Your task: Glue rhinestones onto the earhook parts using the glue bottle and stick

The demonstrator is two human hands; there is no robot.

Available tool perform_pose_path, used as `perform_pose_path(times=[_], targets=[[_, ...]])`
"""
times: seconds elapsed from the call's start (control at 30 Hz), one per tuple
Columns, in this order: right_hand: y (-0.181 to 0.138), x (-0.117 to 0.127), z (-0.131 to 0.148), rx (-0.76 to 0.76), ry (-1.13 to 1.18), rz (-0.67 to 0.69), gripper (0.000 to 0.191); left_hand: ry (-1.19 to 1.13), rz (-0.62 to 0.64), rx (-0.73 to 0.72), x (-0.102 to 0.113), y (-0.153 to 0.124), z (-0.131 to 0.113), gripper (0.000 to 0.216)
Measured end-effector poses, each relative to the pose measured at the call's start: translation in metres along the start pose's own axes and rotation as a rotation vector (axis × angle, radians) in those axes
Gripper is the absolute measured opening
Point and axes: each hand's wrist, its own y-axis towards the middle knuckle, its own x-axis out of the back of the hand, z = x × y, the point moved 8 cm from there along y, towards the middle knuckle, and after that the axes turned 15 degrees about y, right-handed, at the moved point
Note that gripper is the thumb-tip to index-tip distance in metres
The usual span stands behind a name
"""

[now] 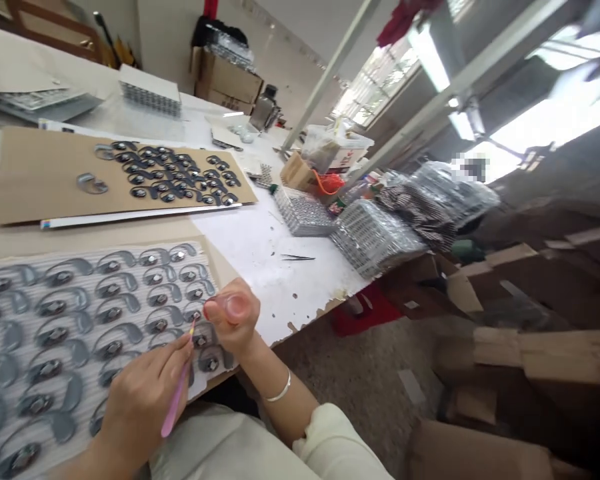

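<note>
My left hand (140, 393) is closed around a thin pink stick (177, 393), whose tip points at the near corner of a white ribbed tray (80, 267). The tray holds rows of grey hook-shaped pieces (113, 313) with shiny oval centres. My right hand (230, 319), a bracelet on its wrist, is curled into a loose fist right over the tray's corner, touching the stick's tip. What its fingers hold, if anything, is hidden.
A brown cardboard sheet (35, 173) farther back carries several more grey pieces. Tweezers (297, 257) lie on the white tabletop. Wrapped stacks of trays (373, 237) stand at the table's right edge, with cardboard boxes (227, 80) behind and more on the floor.
</note>
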Motion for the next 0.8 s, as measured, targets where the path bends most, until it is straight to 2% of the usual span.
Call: perform_pose_path(times=[0.17, 0.4, 0.6, 0.7, 0.8], targets=[[-0.001, 0.0, 0.003, 0.072, 0.034, -0.024, 0.02, 0.009, -0.007, -0.038, 0.0, -0.003, -0.001, 0.014], [-0.008, -0.002, -0.006, 0.099, 0.015, -0.035, 0.022, 0.029, -0.021, -0.041, 0.0, -0.004, 0.001, 0.012], [-0.009, 0.008, -0.005, 0.067, 0.027, -0.083, 0.02, 0.024, 0.031, 0.01, -0.007, -0.006, 0.005, 0.015], [-0.01, 0.02, -0.005, -0.016, 0.083, -0.138, 0.017, 0.003, 0.041, 0.026, -0.006, -0.004, 0.002, 0.015], [-0.008, 0.023, -0.007, -0.049, 0.072, -0.138, 0.012, -0.01, 0.055, 0.053, -0.005, 0.001, 0.001, 0.014]])
